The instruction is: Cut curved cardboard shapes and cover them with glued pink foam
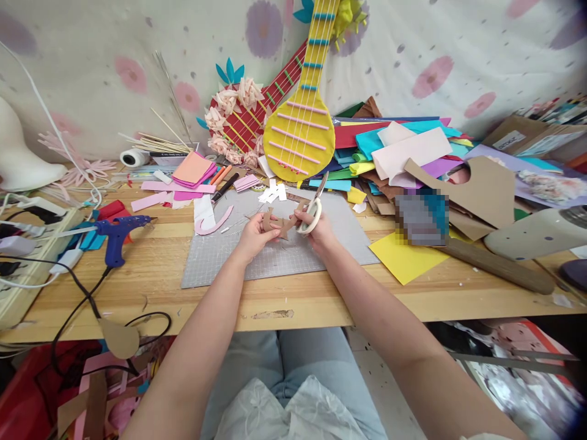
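Observation:
Both my hands are over the grey cutting mat [215, 256]. My left hand [257, 237] pinches a small cut piece of brown cardboard [284, 227]. White-handled scissors [310, 221] are in my right hand [318, 231], their blades pointing up and away from me. The right thumb and fingertips also touch the cardboard's right end. Left of my hands lie a curved pink strip [214, 223] and a white piece [203, 211]. Small white paper strips [273, 192] lie just beyond my hands.
A yellow paper lute [298, 137] and a red one [238, 122] lean at the back. A blue glue gun [120, 235] with cables lies left. On the right are coloured sheets [408, 150], cut cardboard [490, 195], yellow paper [403, 260] and a bottle [536, 235].

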The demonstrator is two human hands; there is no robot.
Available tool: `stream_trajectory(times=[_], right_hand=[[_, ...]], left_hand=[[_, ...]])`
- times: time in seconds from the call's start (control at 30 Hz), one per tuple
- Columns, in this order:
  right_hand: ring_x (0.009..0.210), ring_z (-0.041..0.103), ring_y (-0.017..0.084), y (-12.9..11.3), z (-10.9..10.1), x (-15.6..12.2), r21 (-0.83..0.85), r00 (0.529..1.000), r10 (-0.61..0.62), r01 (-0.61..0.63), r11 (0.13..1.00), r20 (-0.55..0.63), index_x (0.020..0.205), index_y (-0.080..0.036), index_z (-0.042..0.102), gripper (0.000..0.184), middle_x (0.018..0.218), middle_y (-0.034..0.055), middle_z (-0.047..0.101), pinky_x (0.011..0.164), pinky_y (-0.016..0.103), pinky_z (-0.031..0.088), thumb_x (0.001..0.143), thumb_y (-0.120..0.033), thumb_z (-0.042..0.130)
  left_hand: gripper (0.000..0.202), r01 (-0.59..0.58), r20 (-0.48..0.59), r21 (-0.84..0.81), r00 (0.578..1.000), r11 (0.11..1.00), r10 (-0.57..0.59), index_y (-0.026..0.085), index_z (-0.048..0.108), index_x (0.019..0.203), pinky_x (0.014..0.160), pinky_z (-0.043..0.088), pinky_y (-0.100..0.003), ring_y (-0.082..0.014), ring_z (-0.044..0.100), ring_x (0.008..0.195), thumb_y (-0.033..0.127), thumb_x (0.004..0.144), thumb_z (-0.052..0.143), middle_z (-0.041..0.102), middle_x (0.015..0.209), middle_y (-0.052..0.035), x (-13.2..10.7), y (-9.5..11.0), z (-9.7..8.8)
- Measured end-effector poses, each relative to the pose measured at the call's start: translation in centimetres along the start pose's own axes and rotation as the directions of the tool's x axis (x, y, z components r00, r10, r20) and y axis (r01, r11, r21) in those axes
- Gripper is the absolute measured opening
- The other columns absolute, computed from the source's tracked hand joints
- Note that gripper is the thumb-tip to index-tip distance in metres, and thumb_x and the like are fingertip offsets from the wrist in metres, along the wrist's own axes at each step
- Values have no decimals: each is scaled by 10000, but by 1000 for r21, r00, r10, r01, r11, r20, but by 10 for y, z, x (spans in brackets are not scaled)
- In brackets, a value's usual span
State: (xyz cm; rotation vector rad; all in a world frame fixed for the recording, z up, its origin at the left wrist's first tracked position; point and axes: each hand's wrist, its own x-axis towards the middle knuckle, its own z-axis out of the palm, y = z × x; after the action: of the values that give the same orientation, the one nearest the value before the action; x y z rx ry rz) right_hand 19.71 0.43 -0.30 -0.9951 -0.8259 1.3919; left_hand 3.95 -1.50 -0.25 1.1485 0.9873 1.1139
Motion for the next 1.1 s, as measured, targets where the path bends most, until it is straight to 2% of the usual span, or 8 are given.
stream_trajectory(times=[0.13,0.23,0.5,0.6,0.73,0.83,0.93,1.1], right_hand=[[650,640,162,0,-1,2,-53,997,-74,72,996,-27,712,-196,471,391,647,-10,632,601,290,487,504,-335,771],[590,625,152,1,-4,4,-150,995,-104,102,983,-5,718,-208,438,461,614,-42,606,612,309,488,449,-316,797],[527,610,158,2,-8,6,-219,996,-82,85,972,24,738,-219,396,539,557,-72,572,567,314,467,405,-327,806],[528,608,150,2,-11,7,-165,997,-77,78,983,11,712,-214,396,530,556,-78,552,579,315,476,400,-332,808],[546,606,140,0,-12,7,-121,995,-81,87,989,49,703,-204,425,495,587,-68,561,597,316,485,420,-336,810],[538,596,130,-1,-11,4,-118,991,-99,109,987,91,711,-202,434,478,597,-67,563,579,301,473,445,-344,805],[529,583,125,-3,-8,0,-139,984,-105,126,982,147,724,-203,435,471,591,-62,565,544,281,449,467,-353,800],[477,513,91,-6,-2,-5,-176,978,-75,110,978,194,737,-202,441,474,615,-61,542,488,256,402,478,-384,795]], left_hand=[[353,95,-17,11,995,995,-95,133,555,909,647,537,-285,-161,673,672,149,593,712,700,789,-46,-1,1,-2],[290,152,-53,21,987,988,-151,112,598,880,643,540,-264,-157,676,681,107,609,700,704,776,-56,-2,2,-3],[238,167,-31,-15,985,986,-167,117,628,902,641,556,-260,-160,682,702,130,670,678,714,829,-60,-3,7,-8],[214,194,59,-102,980,976,-189,121,647,935,672,558,-281,-195,687,785,245,765,608,711,915,-100,-3,9,-13],[366,301,224,-180,940,937,-258,111,673,911,659,552,-288,-234,681,851,379,868,427,706,918,-151,-2,9,-17],[373,348,265,-205,920,915,-290,122,677,891,629,547,-265,-222,685,826,366,875,395,704,937,-148,-1,7,-17],[344,393,303,-221,898,893,-320,135,670,957,585,541,-240,-190,685,751,352,864,420,700,954,-140,-1,7,-14],[204,472,390,-260,849,842,-356,136,673,950,476,488,-145,-65,566,533,222,807,555,677,830,-92,-5,10,-6]])
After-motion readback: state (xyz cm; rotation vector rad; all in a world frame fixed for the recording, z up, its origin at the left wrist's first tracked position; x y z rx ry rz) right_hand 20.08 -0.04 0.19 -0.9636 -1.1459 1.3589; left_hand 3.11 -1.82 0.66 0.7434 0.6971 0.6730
